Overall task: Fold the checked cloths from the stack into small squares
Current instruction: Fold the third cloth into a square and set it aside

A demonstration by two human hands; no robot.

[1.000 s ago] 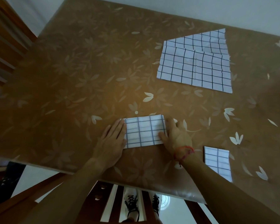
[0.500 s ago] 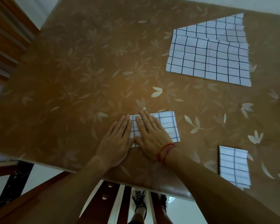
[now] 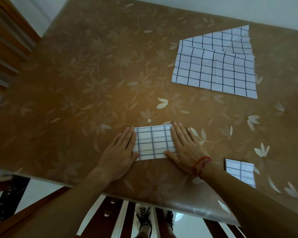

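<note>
A folded white cloth with blue checks (image 3: 153, 142) lies flat near the table's front edge. My left hand (image 3: 119, 152) presses its left end with straight fingers. My right hand (image 3: 185, 148) lies flat on its right end, fingers straight and pointing away from me. The stack of unfolded checked cloths (image 3: 215, 66) sits at the far right of the table. A small folded checked square (image 3: 239, 170) rests at the near right, partly hidden by my right forearm.
The table wears a brown flower-print cover (image 3: 86, 86) whose front edge runs just under my wrists. A wooden chair back (image 3: 9, 43) stands at the far left. My shoes (image 3: 144, 219) show below the table edge.
My right hand slid from the middle of the folded cloth out to its right end, smoothing it flat. My left hand stayed at the left end.
</note>
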